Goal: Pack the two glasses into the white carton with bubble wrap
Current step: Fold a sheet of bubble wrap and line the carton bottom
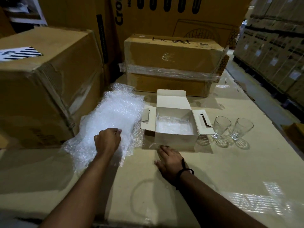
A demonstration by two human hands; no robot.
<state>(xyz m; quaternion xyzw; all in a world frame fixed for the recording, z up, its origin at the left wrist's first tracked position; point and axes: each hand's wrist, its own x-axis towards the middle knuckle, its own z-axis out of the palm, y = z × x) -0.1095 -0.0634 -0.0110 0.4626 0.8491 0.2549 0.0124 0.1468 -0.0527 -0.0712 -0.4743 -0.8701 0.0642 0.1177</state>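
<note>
Altogether, two clear footed glasses stand upright side by side on the cardboard work surface (230,170), just right of the white carton (176,139): the nearer glass (221,126) sits just beside the carton's right flap, and the farther glass (243,128) stands close to its right, the two apart from each other. One white carton rests open in the middle of the surface, its back lid flap raised and its two side flaps spread outward. One piece of bubble wrap lining (174,127) lies inside on its floor. One large loose sheet of bubble wrap (113,119) is spread flat to the left of the carton, its right edge near the carton's left flap.

Both forearms reach forward from the bottom of the view. The left hand (107,141) sits curled over the near part of the loose sheet, fingers bunched into a loose fist pinching the plastic, knuckles up. The right hand (169,161) lies palm down on the cardboard surface just in front of the carton, fingers spread flat and gripping nothing, their tips near the carton's front wall; whether they touch it I cannot tell. A dark wristband (183,173) circles the right wrist.

Three large brown cardboard boxes surround the area: one at left (41,89), one taped box behind (172,65), and one tall printed box at the back (164,18).
</note>
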